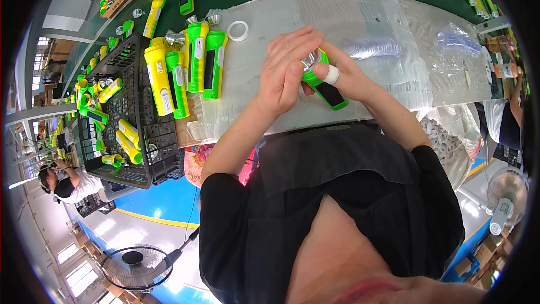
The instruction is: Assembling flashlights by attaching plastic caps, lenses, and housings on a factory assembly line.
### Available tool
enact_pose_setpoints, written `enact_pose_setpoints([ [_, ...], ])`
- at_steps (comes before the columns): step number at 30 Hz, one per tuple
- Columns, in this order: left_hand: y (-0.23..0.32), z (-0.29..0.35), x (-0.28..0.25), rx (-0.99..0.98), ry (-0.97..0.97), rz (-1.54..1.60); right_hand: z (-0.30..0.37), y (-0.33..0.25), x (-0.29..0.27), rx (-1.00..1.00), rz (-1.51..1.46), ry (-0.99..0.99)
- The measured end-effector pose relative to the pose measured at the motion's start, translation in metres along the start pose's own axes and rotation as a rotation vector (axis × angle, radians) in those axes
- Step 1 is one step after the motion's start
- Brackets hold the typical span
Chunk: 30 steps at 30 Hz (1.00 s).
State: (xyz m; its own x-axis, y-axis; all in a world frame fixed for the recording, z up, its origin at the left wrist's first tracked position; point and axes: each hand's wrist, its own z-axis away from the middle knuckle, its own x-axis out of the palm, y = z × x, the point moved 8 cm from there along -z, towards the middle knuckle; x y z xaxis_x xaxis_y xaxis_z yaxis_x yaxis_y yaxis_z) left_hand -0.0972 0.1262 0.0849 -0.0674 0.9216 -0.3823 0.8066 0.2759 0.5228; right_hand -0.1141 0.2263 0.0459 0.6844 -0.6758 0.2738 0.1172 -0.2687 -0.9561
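Note:
A green and yellow flashlight point(331, 94) with a dark panel on its side is between my two hands, above the plastic-covered worktop. My right hand point(350, 72) is closed round it near the head, with white tape on the thumb. My left hand point(281, 73) is cupped against the flashlight's head, its fingers held together across the front rim. Part of the shiny reflector point(309, 61) shows between the hands; the rest of the head is hidden. Just beyond my right hand lies a row of clear round lenses point(376, 48).
Several flashlights point(196, 59) and a white ring point(238, 31) lie left of my hands. A black crate point(149, 152) of flashlights stands at the table's left edge. A clear plastic bag point(458, 42) lies on the right, with a sack of white rings point(441, 138) below. A fan point(138, 267) stands lower left.

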Motion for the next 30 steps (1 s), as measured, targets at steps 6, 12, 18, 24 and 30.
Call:
enact_pose_setpoints([
  [6,0.005,-0.008,-0.001,0.04,-0.003,-0.081,-0.003,0.001,0.002,-0.011,-0.02,-0.012],
  [12,0.008,-0.004,-0.01,0.072,-0.008,-0.323,-0.008,0.007,0.005,0.037,-0.103,0.002],
  [18,-0.021,-0.001,-0.028,-0.105,0.111,-0.019,-0.025,-0.004,-0.002,-0.072,-0.107,0.046],
  [24,-0.125,0.022,-0.068,-0.283,-0.34,-1.09,-0.034,-0.002,-0.02,-0.271,0.064,0.155],
  [30,-0.1,0.002,-0.066,-0.469,0.105,-0.095,-0.038,-0.003,-0.03,-0.283,0.046,0.236],
])
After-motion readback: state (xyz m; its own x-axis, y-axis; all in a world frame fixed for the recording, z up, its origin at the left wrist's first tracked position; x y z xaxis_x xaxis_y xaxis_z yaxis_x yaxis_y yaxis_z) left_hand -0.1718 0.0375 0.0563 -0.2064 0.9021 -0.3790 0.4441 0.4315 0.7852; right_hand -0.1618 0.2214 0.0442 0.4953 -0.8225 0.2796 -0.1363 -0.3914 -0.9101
